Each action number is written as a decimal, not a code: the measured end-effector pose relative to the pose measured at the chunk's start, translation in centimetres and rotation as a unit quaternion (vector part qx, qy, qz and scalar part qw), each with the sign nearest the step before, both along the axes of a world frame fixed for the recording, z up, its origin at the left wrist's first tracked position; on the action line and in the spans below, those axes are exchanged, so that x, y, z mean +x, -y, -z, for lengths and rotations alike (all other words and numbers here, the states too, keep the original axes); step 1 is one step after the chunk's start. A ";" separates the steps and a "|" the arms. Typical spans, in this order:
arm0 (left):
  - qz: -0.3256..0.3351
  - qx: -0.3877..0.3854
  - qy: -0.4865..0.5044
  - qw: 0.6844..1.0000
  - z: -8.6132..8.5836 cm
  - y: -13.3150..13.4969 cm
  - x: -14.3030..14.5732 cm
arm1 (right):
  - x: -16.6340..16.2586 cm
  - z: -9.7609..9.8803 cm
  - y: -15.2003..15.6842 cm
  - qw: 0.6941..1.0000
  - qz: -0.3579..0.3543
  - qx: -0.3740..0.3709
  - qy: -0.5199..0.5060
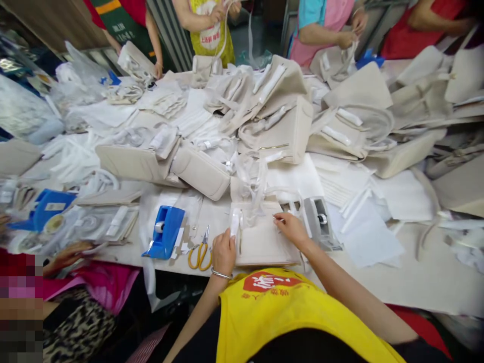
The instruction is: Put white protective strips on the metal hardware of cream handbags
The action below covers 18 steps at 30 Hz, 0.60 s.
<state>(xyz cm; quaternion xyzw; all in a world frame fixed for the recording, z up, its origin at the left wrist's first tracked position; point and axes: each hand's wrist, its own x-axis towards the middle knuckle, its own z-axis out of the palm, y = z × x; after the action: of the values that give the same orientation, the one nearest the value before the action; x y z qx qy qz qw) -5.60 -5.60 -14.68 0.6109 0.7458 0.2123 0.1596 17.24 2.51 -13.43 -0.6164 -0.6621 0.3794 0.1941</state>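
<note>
A flat cream bag lies on the table right in front of me. My left hand, with a silver bracelet at the wrist, is closed on the bag's left edge, where a white wrapped strap stands up. My right hand rests on the bag's upper right corner with its fingers pinched on something small that I cannot make out. I wear a yellow apron.
Yellow-handled scissors and a blue tape dispenser lie left of the bag; a grey tape dispenser is on its right. Cream bags and white paper are piled across the table. Several people work at the far side and at my left.
</note>
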 end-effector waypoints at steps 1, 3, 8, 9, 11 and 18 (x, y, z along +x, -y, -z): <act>0.010 0.025 -0.052 0.998 -0.2 -0.2 0.0 | 1.6 0.4 -0.1 0.999 0.023 -0.008 0.022; 0.013 0.071 -0.123 0.990 -0.7 -0.7 0.0 | 4.4 1.5 -0.2 0.997 0.053 -0.045 0.023; 0.079 0.135 -0.120 0.980 -2.1 -2.1 1.3 | 8.0 3.9 0.7 0.988 0.114 -0.057 0.087; 0.105 0.135 -0.098 0.980 -2.2 -2.4 2.0 | 8.3 4.4 1.2 0.986 0.110 -0.061 0.108; 0.165 0.123 -0.047 0.977 -1.9 -2.8 3.4 | 8.5 5.3 2.4 0.986 0.086 -0.075 0.119; 0.328 0.002 0.016 0.945 0.0 -4.6 9.2 | 10.1 5.0 3.8 0.994 0.098 0.030 -0.026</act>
<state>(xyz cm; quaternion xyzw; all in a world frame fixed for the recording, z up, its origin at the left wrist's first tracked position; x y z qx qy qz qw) 3.63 -0.99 -14.72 0.8186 0.5013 0.1591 0.2309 27.29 -1.27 -18.39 -0.6619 -0.6045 0.3548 0.2658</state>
